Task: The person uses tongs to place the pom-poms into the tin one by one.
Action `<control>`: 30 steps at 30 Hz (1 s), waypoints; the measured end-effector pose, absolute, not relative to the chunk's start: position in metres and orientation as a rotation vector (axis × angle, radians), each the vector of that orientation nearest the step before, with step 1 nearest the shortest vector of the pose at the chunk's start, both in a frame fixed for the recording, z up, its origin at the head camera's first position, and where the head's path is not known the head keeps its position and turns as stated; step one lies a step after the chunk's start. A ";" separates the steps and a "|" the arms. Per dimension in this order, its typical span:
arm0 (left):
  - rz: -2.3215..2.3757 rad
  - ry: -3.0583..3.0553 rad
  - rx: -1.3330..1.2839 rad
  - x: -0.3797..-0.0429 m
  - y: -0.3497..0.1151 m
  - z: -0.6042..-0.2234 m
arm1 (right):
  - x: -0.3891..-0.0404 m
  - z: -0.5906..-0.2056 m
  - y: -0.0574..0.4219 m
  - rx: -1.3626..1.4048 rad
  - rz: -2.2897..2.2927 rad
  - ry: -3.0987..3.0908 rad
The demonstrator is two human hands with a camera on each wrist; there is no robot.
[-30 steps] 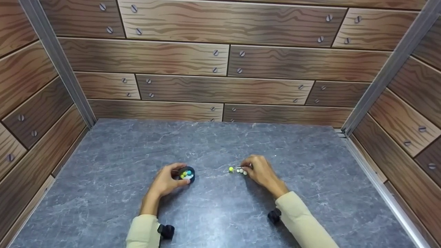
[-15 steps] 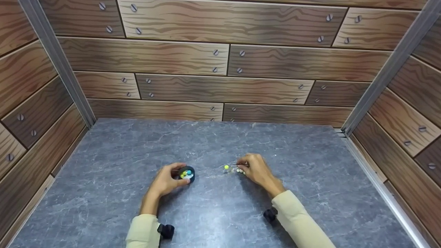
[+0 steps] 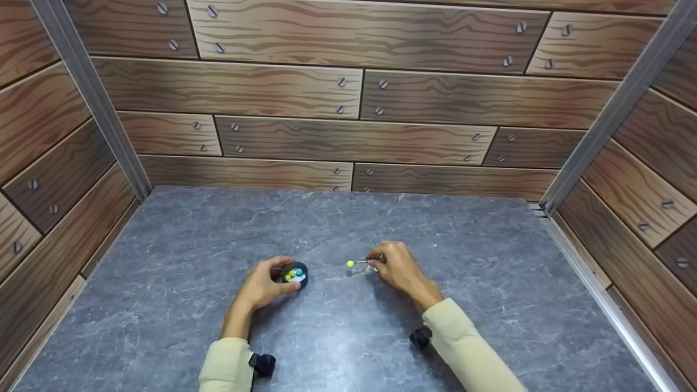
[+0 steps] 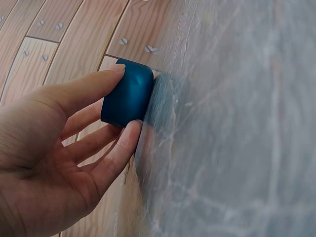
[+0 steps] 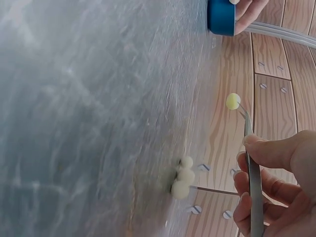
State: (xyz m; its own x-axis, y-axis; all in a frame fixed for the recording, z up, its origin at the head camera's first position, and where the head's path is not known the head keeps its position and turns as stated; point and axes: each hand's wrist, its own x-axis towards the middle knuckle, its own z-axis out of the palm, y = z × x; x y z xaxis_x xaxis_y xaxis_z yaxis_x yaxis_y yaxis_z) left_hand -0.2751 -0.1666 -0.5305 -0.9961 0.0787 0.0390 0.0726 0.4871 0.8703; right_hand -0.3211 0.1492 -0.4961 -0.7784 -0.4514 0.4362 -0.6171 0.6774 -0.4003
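Note:
My left hand (image 3: 262, 286) grips a small round blue cup (image 4: 129, 94) standing on the table, thumb on one side and fingers on the other. In the head view, yellow-green and blue beads (image 3: 294, 274) show inside it over a white bottom. Between thumb and fingers my right hand (image 3: 400, 269) pinches metal tweezers (image 5: 254, 185). Their tips hold a yellow bead (image 5: 233, 101), raised above the table and to the right of the cup in the head view. Below the right hand, white beads (image 5: 183, 177) lie on the table, partly hidden by that hand in the head view.
The grey marbled table (image 3: 348, 228) is bounded by wood-patterned walls (image 3: 348, 92) at the back and both sides. Metal rails (image 3: 610, 310) run along the right edge and up the corners. Black wrist cameras (image 3: 263, 365) sit on both sleeves.
My right hand has moved left, carrying the tweezers and the yellow bead closer to the cup and away from the white beads. My left hand and the cup have stayed in place.

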 end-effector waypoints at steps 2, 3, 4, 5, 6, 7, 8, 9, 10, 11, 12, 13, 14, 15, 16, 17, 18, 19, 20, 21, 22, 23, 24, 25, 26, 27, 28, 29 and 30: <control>1.587 2.704 0.137 -0.275 -0.167 -0.530 | -0.321 -0.496 0.147 0.859 0.781 -2.593; 1.590 2.704 0.137 -0.275 -0.167 -0.530 | -0.321 -0.496 0.146 0.864 0.785 -2.593; 1.593 2.704 0.138 -0.275 -0.167 -0.530 | -0.320 -0.496 0.144 0.866 0.788 -2.595; 1.596 2.703 0.139 -0.275 -0.167 -0.530 | -0.320 -0.496 0.143 0.871 0.790 -2.595; 1.596 2.704 0.140 -0.275 -0.167 -0.530 | -0.320 -0.495 0.142 0.871 0.793 -2.598; 1.595 2.705 0.142 -0.275 -0.167 -0.530 | -0.320 -0.495 0.141 0.871 0.795 -2.599; 1.593 2.706 0.144 -0.275 -0.167 -0.530 | -0.319 -0.495 0.139 0.869 0.798 -2.600; 1.593 2.705 0.144 -0.275 -0.167 -0.530 | -0.319 -0.494 0.138 0.868 0.800 -2.600; 1.591 2.705 0.143 -0.275 -0.167 -0.530 | -0.319 -0.493 0.137 0.867 0.801 -2.600; 1.589 2.705 0.142 -0.275 -0.167 -0.529 | -0.319 -0.493 0.136 0.869 0.802 -2.599; 1.587 2.707 0.141 -0.275 -0.167 -0.529 | -0.319 -0.493 0.135 0.869 0.804 -2.599; 1.585 2.708 0.141 -0.275 -0.167 -0.529 | -0.319 -0.492 0.133 0.869 0.807 -2.599; 1.582 2.711 0.144 -0.275 -0.167 -0.529 | -0.319 -0.491 0.132 0.870 0.808 -2.601; 1.582 2.710 0.142 -0.275 -0.167 -0.529 | -0.318 -0.491 0.131 0.871 0.805 -2.601; 1.580 2.710 0.140 -0.274 -0.167 -0.528 | -0.318 -0.490 0.130 0.875 0.802 -2.599; 1.578 2.710 0.139 -0.274 -0.167 -0.528 | -0.318 -0.490 0.128 0.880 0.799 -2.597; 1.574 2.714 0.141 -0.274 -0.167 -0.528 | -0.318 -0.490 0.127 0.885 0.799 -2.596; 1.569 2.717 0.142 -0.274 -0.167 -0.528 | -0.318 -0.489 0.125 0.891 0.801 -2.594; 1.568 2.714 0.138 -0.274 -0.167 -0.528 | -0.317 -0.489 0.124 0.896 0.800 -2.591; 1.569 2.709 0.129 -0.274 -0.167 -0.528 | -0.317 -0.489 0.123 0.903 0.804 -2.587; 1.567 2.709 0.125 -0.274 -0.167 -0.528 | -0.317 -0.489 0.122 0.911 0.811 -2.585; 1.566 2.710 0.122 -0.274 -0.166 -0.528 | -0.317 -0.490 0.120 0.916 0.816 -2.585; 1.565 2.711 0.120 -0.274 -0.166 -0.529 | -0.317 -0.490 0.119 0.922 0.819 -2.582; 1.567 2.708 0.115 -0.274 -0.166 -0.528 | -0.317 -0.490 0.118 0.927 0.824 -2.580; 1.571 2.704 0.110 -0.275 -0.166 -0.528 | -0.316 -0.491 0.117 0.929 0.827 -2.580; 1.571 2.707 0.112 -0.275 -0.166 -0.529 | -0.316 -0.491 0.115 0.933 0.831 -2.580; 1.571 2.708 0.114 -0.275 -0.166 -0.529 | -0.316 -0.491 0.114 0.934 0.833 -2.581; 1.569 2.712 0.124 -0.274 -0.166 -0.529 | -0.315 -0.491 0.113 0.934 0.835 -2.582; 1.570 2.711 0.128 -0.274 -0.166 -0.529 | -0.315 -0.491 0.112 0.935 0.837 -2.581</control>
